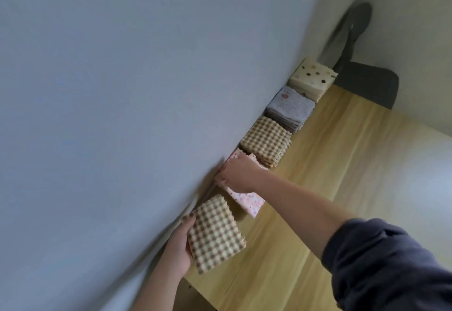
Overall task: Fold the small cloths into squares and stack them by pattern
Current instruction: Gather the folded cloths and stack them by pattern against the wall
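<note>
Nearest, the left hand (178,249) grips the wall-side edge of a folded green-checked cloth (215,235). Its fingers (190,218) are curled over the edge and clamped on the nubby, waffle-like fabric. The cloth is a thick square with zigzag-cut edges, lying on the pale wood-grain worktop (318,188) against the smooth grey-blue wall (122,90).

Just beyond it, the right hand (234,173) reaches out from a rolled dark grey sleeve (391,261) and rests on a pink speckled cloth (247,200). This cloth is soft and flat, with a scalloped edge. The fingers point toward the wall, but blur hides whether they are spread or curled round the cloth's far edge.

Farther along the wall stand three neat square piles, side by side. First is a tan-checked stack (266,139), then a grey speckled stack (291,107) with many thin layers showing at its side, and last a cream dotted stack (313,75). Behind the worktop's end is a dark grey chair (367,83) with a rounded back.
</note>
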The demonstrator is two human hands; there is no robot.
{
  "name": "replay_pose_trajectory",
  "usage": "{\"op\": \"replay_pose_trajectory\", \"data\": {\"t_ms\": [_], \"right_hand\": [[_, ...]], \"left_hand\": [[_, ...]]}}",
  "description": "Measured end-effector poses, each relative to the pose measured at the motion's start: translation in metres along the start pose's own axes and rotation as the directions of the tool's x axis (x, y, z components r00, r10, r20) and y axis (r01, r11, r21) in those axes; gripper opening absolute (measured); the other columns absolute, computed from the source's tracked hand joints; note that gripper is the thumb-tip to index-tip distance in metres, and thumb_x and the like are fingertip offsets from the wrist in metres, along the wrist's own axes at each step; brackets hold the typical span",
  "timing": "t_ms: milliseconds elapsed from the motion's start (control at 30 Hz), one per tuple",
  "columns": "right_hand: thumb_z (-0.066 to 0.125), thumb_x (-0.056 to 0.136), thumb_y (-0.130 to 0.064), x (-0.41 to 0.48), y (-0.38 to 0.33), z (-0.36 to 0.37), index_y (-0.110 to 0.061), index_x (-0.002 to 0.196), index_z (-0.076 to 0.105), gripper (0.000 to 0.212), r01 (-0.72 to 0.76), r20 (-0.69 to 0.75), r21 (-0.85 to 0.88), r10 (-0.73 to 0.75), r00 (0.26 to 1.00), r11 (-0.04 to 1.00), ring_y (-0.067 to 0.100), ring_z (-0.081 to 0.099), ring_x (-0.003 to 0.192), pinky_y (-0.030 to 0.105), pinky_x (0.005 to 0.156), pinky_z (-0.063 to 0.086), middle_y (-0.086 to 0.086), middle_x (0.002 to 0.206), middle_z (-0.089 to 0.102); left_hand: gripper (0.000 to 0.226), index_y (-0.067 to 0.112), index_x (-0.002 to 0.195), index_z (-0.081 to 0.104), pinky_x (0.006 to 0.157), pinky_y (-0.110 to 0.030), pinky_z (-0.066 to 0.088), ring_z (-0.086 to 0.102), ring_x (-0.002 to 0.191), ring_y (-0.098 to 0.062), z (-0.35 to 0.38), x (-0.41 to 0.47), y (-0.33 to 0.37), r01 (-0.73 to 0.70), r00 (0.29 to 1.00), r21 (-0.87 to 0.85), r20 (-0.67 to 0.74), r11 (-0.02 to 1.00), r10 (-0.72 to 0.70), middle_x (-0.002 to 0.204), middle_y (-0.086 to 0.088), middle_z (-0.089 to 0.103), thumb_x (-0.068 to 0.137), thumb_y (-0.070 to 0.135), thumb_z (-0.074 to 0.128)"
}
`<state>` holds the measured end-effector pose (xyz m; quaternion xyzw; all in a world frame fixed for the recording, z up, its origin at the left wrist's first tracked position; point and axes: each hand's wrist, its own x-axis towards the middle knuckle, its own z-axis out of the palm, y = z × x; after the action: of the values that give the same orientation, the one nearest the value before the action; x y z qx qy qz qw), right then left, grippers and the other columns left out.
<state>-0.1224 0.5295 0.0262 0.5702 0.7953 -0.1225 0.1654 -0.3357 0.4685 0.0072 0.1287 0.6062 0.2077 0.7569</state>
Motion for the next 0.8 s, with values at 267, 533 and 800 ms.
{"op": "replay_pose_trajectory", "data": {"t_ms": [267, 533, 800], "right_hand": [[0.049, 0.097, -0.023, -0.053, -0.006, 0.022, -0.019, 0.123, 0.059, 0.028, -0.189, -0.011, 0.865, 0.393, 0.919, 0.465, 0.015, 0.06, 0.104, 0.034, 0.093, 0.05, -0.002, 0.12, 0.062], [0.063, 0.092, -0.026, -0.11, 0.018, 0.016, -0.004, 0.115, 0.061, 0.032, -0.261, 0.368, 0.898, 0.282, 0.886, -0.353, 0.022, 0.068, 0.095, 0.036, 0.078, 0.057, 0.008, 0.106, 0.07], [0.059, 0.09, 0.001, -0.116, 0.035, 0.035, -0.002, 0.097, 0.055, 0.009, 0.064, 0.429, 0.762, 0.576, 0.696, -0.645, 0.022, 0.067, 0.083, 0.036, 0.07, 0.06, 0.013, 0.097, 0.065]], "left_hand": [[0.027, 0.007, 0.107, 0.065, 0.088, -0.044, 0.052, 0.066, 0.097, -0.031, 0.018, 0.01, 0.014, 0.016, 0.995, 0.066, 0.093, 0.998, -0.022, 0.098, -0.013, 0.074, 0.088, 0.027, 0.064], [0.032, 0.018, 0.118, 0.061, 0.069, -0.033, 0.056, 0.07, 0.088, -0.024, 0.094, 0.013, 0.056, -0.159, 0.939, 0.395, 0.344, 0.905, 0.014, 0.101, -0.009, 0.073, 0.087, 0.025, 0.068], [0.041, 0.012, 0.123, 0.059, 0.061, -0.032, 0.057, 0.066, 0.082, -0.022, 0.102, 0.029, 0.051, -0.089, 0.884, 0.197, 0.467, 0.976, -0.014, 0.097, -0.008, 0.069, 0.082, 0.014, 0.066]]}}
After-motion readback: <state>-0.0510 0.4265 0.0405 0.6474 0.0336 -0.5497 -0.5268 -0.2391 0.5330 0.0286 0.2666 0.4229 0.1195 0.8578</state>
